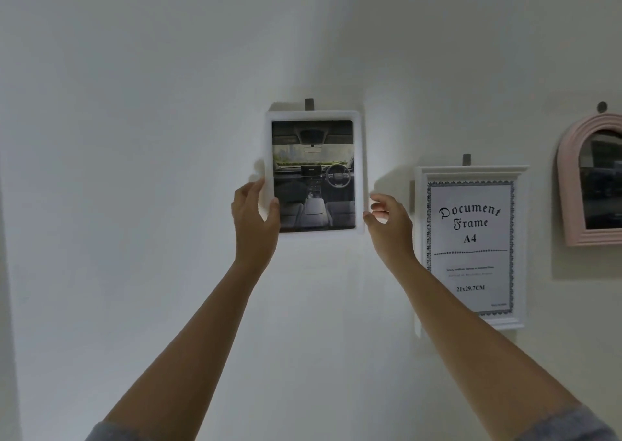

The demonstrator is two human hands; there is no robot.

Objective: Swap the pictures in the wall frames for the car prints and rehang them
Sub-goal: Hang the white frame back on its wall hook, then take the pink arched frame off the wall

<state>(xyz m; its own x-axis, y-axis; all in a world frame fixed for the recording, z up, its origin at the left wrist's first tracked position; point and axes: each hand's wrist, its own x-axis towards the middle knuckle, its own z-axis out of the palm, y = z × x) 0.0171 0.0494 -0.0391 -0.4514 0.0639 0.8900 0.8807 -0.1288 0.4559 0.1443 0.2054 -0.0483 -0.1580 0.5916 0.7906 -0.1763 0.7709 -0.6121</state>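
frame (359,157) with the car print (313,174) sits against the wall (134,137) under a grey hook (309,104), left hand (252,215) gripping its left edge, right hand (390,218) pinching its right edge, beside the a4 frame (471,171).

We count three frames: one white frame (359,171), one document frame (520,245), one pink arched frame (568,184). One car print (313,174). Two grey hangers (309,104) (466,159), one round peg (601,106). Two hands (255,215) (390,220).
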